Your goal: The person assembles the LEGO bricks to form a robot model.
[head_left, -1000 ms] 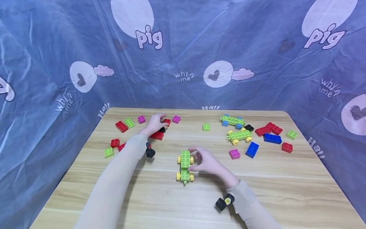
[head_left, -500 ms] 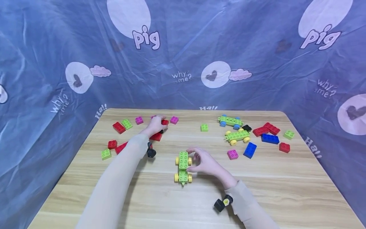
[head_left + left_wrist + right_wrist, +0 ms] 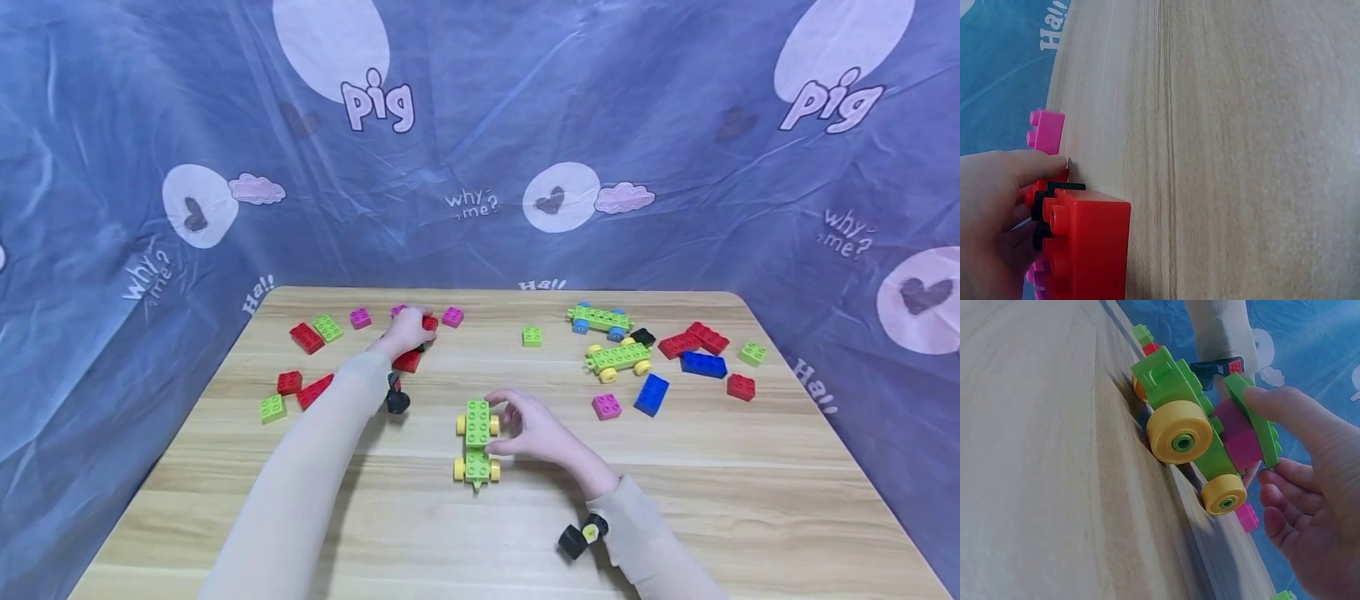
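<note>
At the middle front stands a toy car point(image 3: 477, 450) with a green base and yellow wheels. The right wrist view shows a magenta brick point(image 3: 1239, 434) on its base, topped by a green plate point(image 3: 1260, 419). My right hand point(image 3: 528, 425) holds the car by this plate, thumb and forefinger at its two ends. Towards the back left, my left hand point(image 3: 407, 331) pinches a small red brick point(image 3: 430, 322), its fingers partly hiding it. Close beside that lie a black piece point(image 3: 1040, 206) and a longer red brick point(image 3: 1094, 244); a pink brick point(image 3: 1047, 131) sits just beyond the fingertips.
Red, green and pink bricks lie at the left, such as a red brick point(image 3: 307, 337). At the right are two wheeled bases, one blue-wheeled point(image 3: 600, 319) and one yellow-wheeled point(image 3: 618, 357), with blue bricks point(image 3: 652, 395) and several red ones. A blue printed cloth point(image 3: 480, 142) hangs behind the table.
The fingers of my left hand have come down and drawn together round the small red brick. My right hand stays at the toy car. The head view has shifted slightly.
</note>
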`<state>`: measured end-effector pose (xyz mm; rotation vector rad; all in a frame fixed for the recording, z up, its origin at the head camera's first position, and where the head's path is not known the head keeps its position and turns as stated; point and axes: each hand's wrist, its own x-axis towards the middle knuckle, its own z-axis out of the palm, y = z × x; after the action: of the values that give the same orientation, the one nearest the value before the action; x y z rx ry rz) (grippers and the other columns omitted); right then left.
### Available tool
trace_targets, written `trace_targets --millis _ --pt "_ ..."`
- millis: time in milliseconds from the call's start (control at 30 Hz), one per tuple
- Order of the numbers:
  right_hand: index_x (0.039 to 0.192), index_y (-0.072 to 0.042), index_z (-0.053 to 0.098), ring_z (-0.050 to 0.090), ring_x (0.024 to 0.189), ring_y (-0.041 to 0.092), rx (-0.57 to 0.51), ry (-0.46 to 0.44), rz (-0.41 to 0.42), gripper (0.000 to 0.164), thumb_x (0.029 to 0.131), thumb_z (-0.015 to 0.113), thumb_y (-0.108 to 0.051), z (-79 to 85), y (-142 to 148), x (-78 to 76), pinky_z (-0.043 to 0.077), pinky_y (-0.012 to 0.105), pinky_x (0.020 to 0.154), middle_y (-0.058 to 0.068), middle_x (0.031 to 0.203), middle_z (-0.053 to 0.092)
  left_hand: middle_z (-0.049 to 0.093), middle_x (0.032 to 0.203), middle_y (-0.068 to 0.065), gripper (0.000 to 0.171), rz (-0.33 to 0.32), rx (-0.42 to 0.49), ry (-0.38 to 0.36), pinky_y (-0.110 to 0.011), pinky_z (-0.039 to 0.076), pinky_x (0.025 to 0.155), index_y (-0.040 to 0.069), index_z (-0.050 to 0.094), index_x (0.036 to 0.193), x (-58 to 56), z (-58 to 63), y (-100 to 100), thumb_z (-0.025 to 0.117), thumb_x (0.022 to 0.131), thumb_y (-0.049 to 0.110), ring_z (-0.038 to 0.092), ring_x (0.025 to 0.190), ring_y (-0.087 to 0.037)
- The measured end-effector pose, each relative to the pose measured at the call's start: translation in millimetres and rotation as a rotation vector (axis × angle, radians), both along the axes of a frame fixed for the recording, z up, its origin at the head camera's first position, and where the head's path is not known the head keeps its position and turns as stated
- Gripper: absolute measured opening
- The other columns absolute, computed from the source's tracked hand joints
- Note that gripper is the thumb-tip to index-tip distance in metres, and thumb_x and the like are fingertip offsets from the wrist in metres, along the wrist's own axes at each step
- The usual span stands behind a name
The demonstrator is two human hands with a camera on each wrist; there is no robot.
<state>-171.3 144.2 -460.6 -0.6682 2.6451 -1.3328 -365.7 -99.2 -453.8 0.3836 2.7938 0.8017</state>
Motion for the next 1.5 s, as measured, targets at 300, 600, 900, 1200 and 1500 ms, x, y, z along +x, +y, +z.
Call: trace_targets --millis 300,600,900,1200,1500 --pt "0.128 -0.007 0.055 0.053 0.083 0.015 -0.002 -0.013 -0.007 0.070 0.068 0.085 -0.026 -0.3 -1.1 1.0 0.046 0.025 0.071 0.005 0.093 0.059 0.054 0.132 -0.022 0.057 0.006 0.034 -0.008 -0.041 0.049 0.088 0.004 0.045 0.143 1.8 -0.7 -4.4 0.065 0.093 0.021 0.057 0.106 -0.031" --pt "0.128 -0.007 0.055 0.053 0.083 0.015 0.001 -0.018 -0.004 0.070 0.068 0.085 -0.026 0.4 -1.4 0.9 0.046 0.026 0.071 0.005 0.092 0.059 0.058 0.127 -0.022 0.052 0.019 0.089 0.079 -0.044 0.050 0.092 0.001 0.049 0.138 -0.3 -1.0 -3.7 0.065 0.093 0.023 0.058 0.111 -0.034" --pt "0.127 -0.007 0.055 0.052 0.082 0.014 0.006 -0.014 -0.004 0.069 0.068 0.085 -0.026 -1.2 -0.9 0.0 0.046 0.025 0.070 0.004 0.091 0.059 0.059 0.126 -0.022 0.055 0.033 0.163 0.141 -0.044 0.050 0.093 0.002 0.053 0.135 -2.2 -1.8 -6.4 0.070 0.089 0.026 0.058 0.111 -0.035" --pt "0.127 -0.007 0.055 0.052 0.082 0.015 0.005 -0.016 -0.004 0.069 0.068 0.085 -0.026 -1.1 -0.7 -0.5 0.046 0.025 0.070 0.005 0.091 0.060 0.060 0.124 -0.021 0.054 0.002 0.216 0.172 -0.044 0.052 0.091 0.001 0.057 0.131 -3.2 -5.7 -12.3 0.074 0.085 0.026 0.061 0.110 -0.034" --pt "0.129 -0.005 0.054 0.053 0.081 0.015 -0.026 -0.035 -0.011 0.072 0.068 0.086 -0.026 -1.3 0.0 -1.4 0.046 0.025 0.070 0.007 0.091 0.061 0.061 0.122 -0.021 0.050 -0.011 0.256 0.172 -0.043 0.052 0.091 0.001 0.060 0.127 -1.3 -3.0 -13.6 0.076 0.084 0.021 0.062 0.108 -0.034"
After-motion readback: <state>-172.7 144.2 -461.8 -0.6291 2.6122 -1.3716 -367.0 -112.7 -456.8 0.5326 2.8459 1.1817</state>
